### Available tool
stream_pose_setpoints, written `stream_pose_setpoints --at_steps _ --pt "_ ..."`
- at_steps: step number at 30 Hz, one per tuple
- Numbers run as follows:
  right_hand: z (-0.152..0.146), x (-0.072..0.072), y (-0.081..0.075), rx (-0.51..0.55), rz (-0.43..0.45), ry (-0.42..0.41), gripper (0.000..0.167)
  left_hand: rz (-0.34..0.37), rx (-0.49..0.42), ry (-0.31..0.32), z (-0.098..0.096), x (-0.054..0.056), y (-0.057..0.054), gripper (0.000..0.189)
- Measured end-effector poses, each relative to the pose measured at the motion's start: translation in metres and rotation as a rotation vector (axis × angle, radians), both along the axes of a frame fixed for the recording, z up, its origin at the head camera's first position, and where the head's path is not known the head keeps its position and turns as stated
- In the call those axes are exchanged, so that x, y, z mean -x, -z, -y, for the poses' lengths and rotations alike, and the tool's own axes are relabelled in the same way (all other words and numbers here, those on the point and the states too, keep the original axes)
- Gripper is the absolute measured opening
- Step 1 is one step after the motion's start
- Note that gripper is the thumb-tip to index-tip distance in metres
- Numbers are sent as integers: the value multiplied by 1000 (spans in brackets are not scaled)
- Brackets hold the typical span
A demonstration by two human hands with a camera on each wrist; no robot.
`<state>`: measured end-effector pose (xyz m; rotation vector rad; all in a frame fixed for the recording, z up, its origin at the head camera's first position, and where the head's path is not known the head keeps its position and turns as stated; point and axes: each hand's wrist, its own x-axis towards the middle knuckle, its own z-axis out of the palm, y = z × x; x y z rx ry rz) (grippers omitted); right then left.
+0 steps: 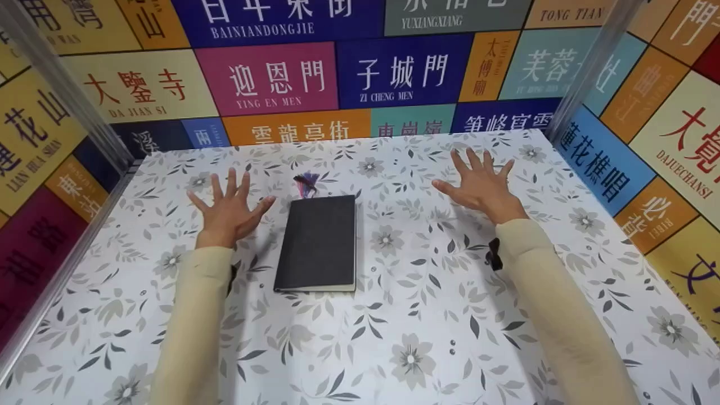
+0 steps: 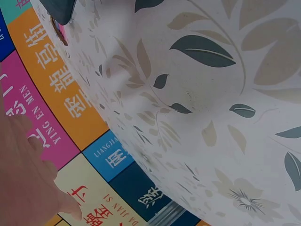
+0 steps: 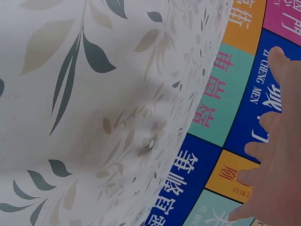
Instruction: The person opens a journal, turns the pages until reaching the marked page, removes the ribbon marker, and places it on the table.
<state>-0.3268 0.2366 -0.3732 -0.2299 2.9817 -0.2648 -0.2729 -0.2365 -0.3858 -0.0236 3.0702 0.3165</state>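
Note:
A dark-covered closed notebook (image 1: 318,244) lies on the flowered tabletop, its page edges showing along the bottom and right. From its top end sticks out a pink, blue and dark tassel (image 1: 306,184). My left hand (image 1: 226,209) is spread with straight fingers just left of the notebook, holding nothing. Farther to the right, my right hand (image 1: 479,185) is likewise spread and holds nothing. In the left wrist view, the left hand (image 2: 33,174) is at the left edge and a corner of the notebook (image 2: 60,9) shows at the top. The right wrist view has the right hand (image 3: 275,146) at its right side.
The tabletop (image 1: 410,315) has a white cover with grey flowers and leaves. Panels of colourful Chinese place-name signs (image 1: 264,79) stand behind it and at both sides, with clear corner posts (image 1: 590,73). A black strap piece (image 1: 494,254) sits at the right cuff.

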Motion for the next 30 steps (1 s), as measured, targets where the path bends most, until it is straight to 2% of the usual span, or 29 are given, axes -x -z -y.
stream_pose_setpoints --at_steps 7,16,22,30 --pt "2 1 1 10 3 -6 96 -1 -5 18 4 -2 0 95" --pt "10 -2 4 23 -7 -40 99 13 -5 55 5 -5 6 95" --pt "16 -9 3 48 -3 -70 96 33 -10 65 3 -10 8 96" --pt "28 -22 1 103 -33 -115 94 13 -7 131 -4 -21 10 88"
